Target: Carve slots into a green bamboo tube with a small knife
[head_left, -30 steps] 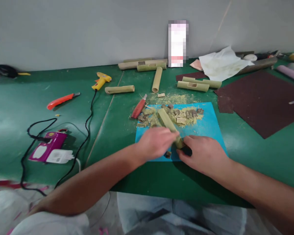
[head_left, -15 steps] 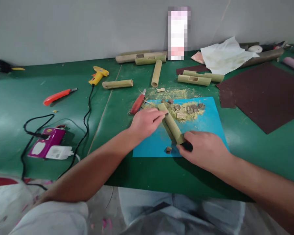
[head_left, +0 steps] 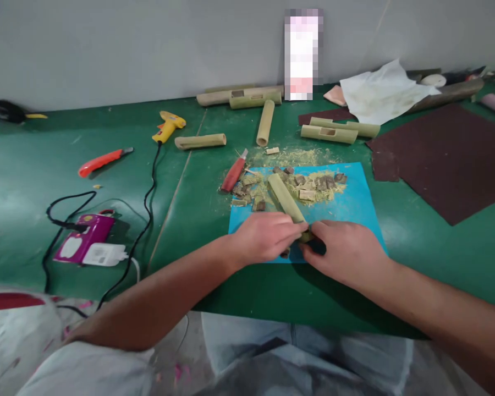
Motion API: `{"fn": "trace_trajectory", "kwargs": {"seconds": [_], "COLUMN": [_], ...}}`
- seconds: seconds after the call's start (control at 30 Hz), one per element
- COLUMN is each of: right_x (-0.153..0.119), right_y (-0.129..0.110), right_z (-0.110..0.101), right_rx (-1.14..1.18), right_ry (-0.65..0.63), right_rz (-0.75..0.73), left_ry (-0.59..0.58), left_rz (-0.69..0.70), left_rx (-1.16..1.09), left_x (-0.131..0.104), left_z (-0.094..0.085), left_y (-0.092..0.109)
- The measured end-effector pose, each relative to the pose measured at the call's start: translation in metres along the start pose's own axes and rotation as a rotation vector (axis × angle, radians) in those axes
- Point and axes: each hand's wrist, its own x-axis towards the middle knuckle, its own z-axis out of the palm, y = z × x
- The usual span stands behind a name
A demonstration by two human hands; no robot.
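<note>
A pale green bamboo tube (head_left: 286, 199) lies slantwise over the blue sheet (head_left: 365, 220), its far end pointing up and left. My right hand (head_left: 348, 250) is closed round its near end, where a dark patch shows between thumb and fingers. Close against it, my left hand (head_left: 268, 236) pinches at the tube's near end; whatever sits between those fingertips is mostly hidden. Beneath the left fingers, a small bamboo offcut (head_left: 286, 253) is partly covered. Shavings and several offcuts (head_left: 307, 194) are heaped beside the tube, and a red-handled knife (head_left: 234, 173) rests left of them.
Other bamboo tubes (head_left: 329, 133) lie towards the wall. On the left are a yellow glue gun (head_left: 169, 126), an orange cutter (head_left: 103, 161), a purple power strip (head_left: 82, 236) and black cords. Brown sheets (head_left: 445, 159) and a white cloth (head_left: 385, 93) cover the right.
My left hand has slid from the tube's far part down to its near end, beside my right hand. Offcuts left of the tube are now uncovered. The right hand keeps its hold.
</note>
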Motion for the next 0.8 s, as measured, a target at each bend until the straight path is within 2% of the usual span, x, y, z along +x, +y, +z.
{"fn": "trace_trajectory", "kwargs": {"seconds": [0.13,0.17,0.3,0.37,0.47,0.53,0.7,0.73,0.8], "right_x": [0.001,0.001,0.001,0.000,0.000,-0.001,-0.001,-0.001,-0.002], "right_y": [0.000,0.000,-0.001,-0.001,-0.002,-0.002,-0.002,-0.002,-0.003], "right_z": [0.001,0.001,0.003,0.002,0.001,0.001,0.002,0.002,0.002], "right_rx": [-0.014,-0.013,0.007,0.018,0.009,-0.006,-0.008,-0.010,-0.021], "right_ry": [0.034,0.035,0.043,0.051,0.061,0.070,0.065,0.062,0.059], "right_rz": [0.008,0.004,-0.015,-0.018,-0.013,-0.017,-0.044,-0.046,-0.046], "left_ry": [0.134,0.128,-0.055,-0.034,0.106,0.142,-0.083,-0.090,-0.012], "left_rz": [-0.198,-0.179,0.077,0.045,-0.137,-0.173,0.025,0.013,-0.101], "left_rx": [0.077,0.076,-0.020,-0.014,0.024,0.025,-0.099,-0.110,-0.079], "left_x": [0.002,0.001,-0.004,-0.004,0.002,0.005,0.002,0.001,0.001], "left_z": [0.000,0.000,0.000,0.000,-0.003,-0.005,-0.006,-0.006,-0.005], "left_y": [0.000,0.002,0.014,0.009,-0.007,-0.011,0.009,0.010,0.004]}}
